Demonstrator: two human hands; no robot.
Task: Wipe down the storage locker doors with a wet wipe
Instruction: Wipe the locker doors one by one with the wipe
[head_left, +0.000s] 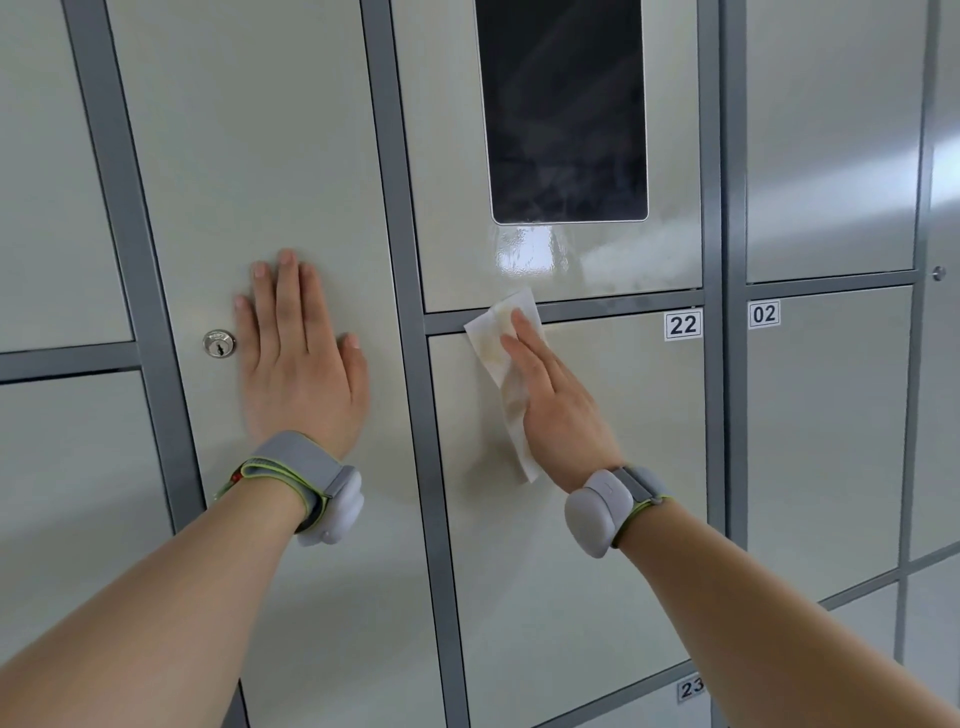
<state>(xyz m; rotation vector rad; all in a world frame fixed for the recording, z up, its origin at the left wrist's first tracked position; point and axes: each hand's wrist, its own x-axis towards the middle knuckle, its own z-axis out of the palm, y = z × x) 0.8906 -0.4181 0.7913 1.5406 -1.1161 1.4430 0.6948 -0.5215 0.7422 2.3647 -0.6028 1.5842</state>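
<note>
A right hand (558, 402), fingers straight, presses a stained wet wipe (506, 364) flat on locker door 22 (613, 405), seemingly mid-wipe. The left hand (301, 358) rests spread beside a keyhole (218, 343).

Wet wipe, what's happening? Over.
Right hand flat, pressing stained white wet wipe on beige locker door 22. Left hand flat on beige keyed door. Nothing blocking.

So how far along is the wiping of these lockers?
Done, it seems: the panel under the screen shines wet. In hand: the right hand presses the wipe flat at the top of door 22; the left hand rests flat on the keyed door. Left: most of door 22, and door 02, show no wet sheen.
</note>
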